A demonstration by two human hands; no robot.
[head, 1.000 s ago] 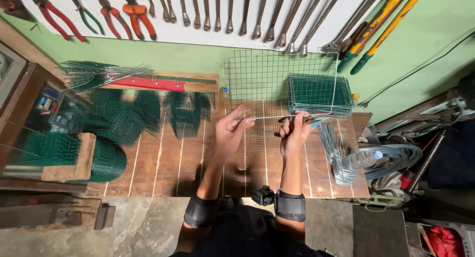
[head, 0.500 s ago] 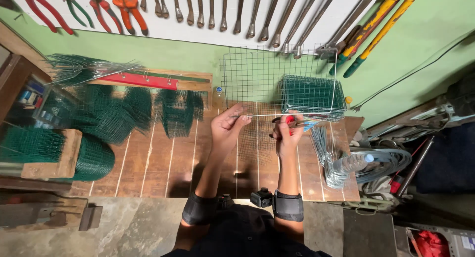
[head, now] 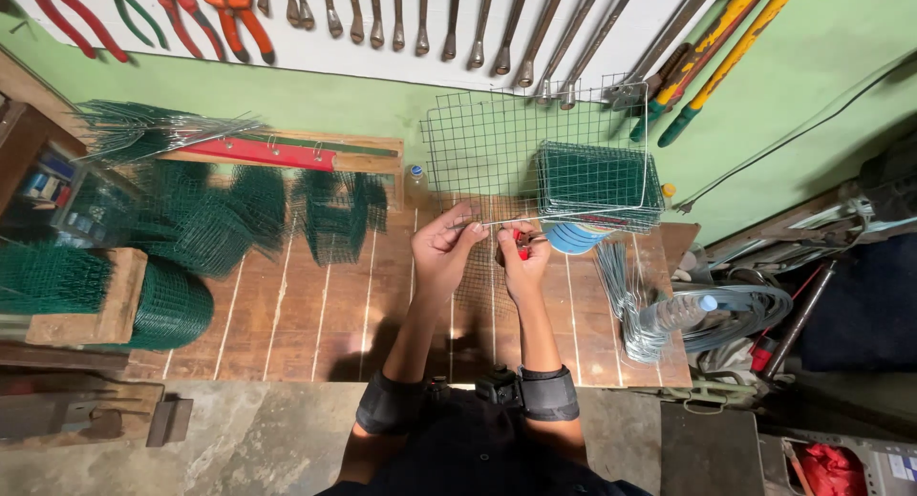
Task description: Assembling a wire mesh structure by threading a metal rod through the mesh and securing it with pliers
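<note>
Over a wooden workbench [head: 315, 324], my left hand [head: 444, 248] pinches the end of a bent grey wire rod [head: 564, 217] that runs off to the right. My right hand [head: 523, 257] is closed on small red-handled pliers [head: 521, 240], held at the wire just beside my left fingers. A flat panel of grey wire mesh [head: 487, 143] leans upright behind my hands. A stack of green mesh pieces [head: 597, 183] sits to their right.
Green mesh rolls and folded pieces [head: 201, 224] crowd the bench's left side. A bundle of bent grey wires [head: 635, 300] and a plastic bottle [head: 673, 313] lie at the right edge. Wrenches [head: 449, 23] and pliers [head: 224, 9] hang on the wall.
Both hands have drawn closer together along the wire. My right hand has slid left toward my left hand with the pliers.
</note>
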